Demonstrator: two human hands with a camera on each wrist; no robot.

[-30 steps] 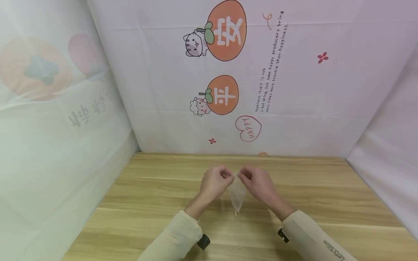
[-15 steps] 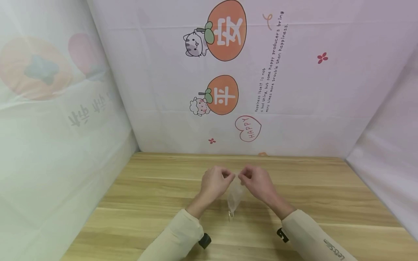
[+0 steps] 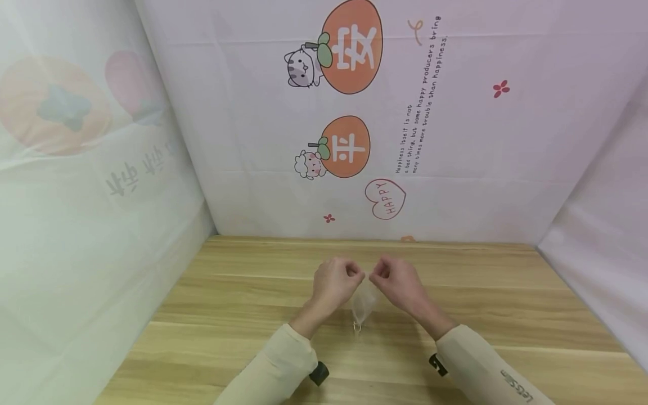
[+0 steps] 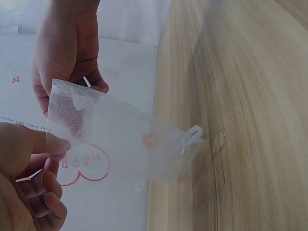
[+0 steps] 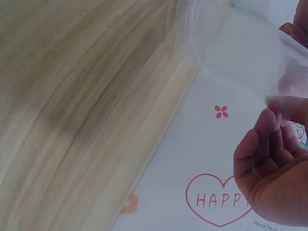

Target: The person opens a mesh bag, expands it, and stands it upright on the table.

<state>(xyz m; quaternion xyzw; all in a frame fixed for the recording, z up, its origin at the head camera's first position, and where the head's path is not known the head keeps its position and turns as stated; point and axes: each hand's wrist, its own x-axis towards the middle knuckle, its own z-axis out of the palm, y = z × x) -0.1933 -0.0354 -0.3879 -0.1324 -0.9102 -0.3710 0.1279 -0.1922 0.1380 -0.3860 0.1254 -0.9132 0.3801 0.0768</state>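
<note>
A sheer white drawstring pouch [image 3: 363, 304] hangs between my two hands over the wooden table. My left hand [image 3: 334, 283] pinches one upper corner of it between thumb and fingers. The opposite corner is pinched by my right hand [image 3: 400, 284], a short gap away. In the left wrist view the pouch's fabric [image 4: 122, 132] is see-through and spread wide at the fingers. It narrows to a gathered end, where a looped cord [image 4: 194, 133] shows. That gathered end points down in the head view, the cord [image 3: 356, 327] dangling below it.
The wood-grain table [image 3: 243, 315] runs back to a white printed cloth [image 3: 273, 202] standing upright behind it. More white cloth [image 3: 101, 242] walls off the left, and another cloth [image 3: 607, 208] the right. Dark straps [image 3: 319, 373] sit under the sleeves.
The pouch's gathered lower end has swung left and its cord loop has shifted with it. Both hands stay nearly in place, still pinching the upper corners.
</note>
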